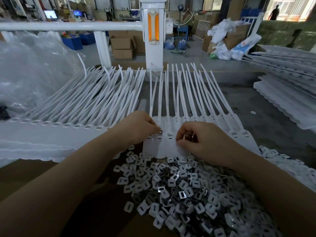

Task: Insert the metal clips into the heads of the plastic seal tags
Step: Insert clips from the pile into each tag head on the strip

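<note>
Left hand (139,128) pinched small metal clip (160,132) at head of seal tag (159,127); right hand (199,140) curled, fingertips gripping tag row's lower edge (179,147). Clip pile (179,189) lay on surface just below.

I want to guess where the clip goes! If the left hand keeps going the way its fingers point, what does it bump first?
Most likely the head of the seal tag just beyond the small metal clip pinched in the left hand. The fingers point rightward along the row; depth is hard to judge.
</note>
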### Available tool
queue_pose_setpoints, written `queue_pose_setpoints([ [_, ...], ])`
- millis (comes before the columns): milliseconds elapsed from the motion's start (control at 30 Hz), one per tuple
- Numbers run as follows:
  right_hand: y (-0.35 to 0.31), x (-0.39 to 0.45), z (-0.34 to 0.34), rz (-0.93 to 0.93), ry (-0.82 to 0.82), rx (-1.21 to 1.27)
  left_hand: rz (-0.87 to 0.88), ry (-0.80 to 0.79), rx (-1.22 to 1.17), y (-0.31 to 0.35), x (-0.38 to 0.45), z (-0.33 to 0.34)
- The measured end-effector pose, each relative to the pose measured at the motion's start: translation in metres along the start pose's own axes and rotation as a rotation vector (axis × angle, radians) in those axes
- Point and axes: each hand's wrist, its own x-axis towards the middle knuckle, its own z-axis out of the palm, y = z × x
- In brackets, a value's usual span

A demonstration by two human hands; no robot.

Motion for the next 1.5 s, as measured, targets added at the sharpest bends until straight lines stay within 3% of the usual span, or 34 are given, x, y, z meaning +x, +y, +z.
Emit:
queue_pose_setpoints([
  [433,-0.002,0.000,0.000,0.023,-0.018,-0.003,0.024,0.015,0.171,-0.003,0.004,0.003],
  [767,-0.002,0.000,-0.001,0.032,-0.030,-0.004,0.022,0.031,0.093,-0.003,0.004,-0.002],
  [900,-0.003,0.001,-0.002,0.035,-0.030,-0.001,0.058,0.040,0.148,-0.003,0.003,0.001],
  [1000,-0.003,0.002,-0.002,0.043,-0.020,0.007,0.203,0.087,0.146,-0.001,-0.001,-0.001],
  [1067,-0.002,0.002,-0.003,0.048,-0.008,0.027,0.391,-0.011,0.100,0.004,-0.006,-0.006],
  [1167,-0.002,0.002,-0.003,0.043,-0.010,0.017,0.577,-0.279,0.079,0.012,-0.016,-0.008],
  [1333,-0.001,0.003,-0.004,0.035,-0.010,0.005,0.548,-0.435,0.241,0.012,-0.014,-0.004],
  [1500,-0.002,0.002,-0.004,0.028,-0.003,0.012,0.491,-0.500,0.223,0.008,-0.013,-0.005],
])
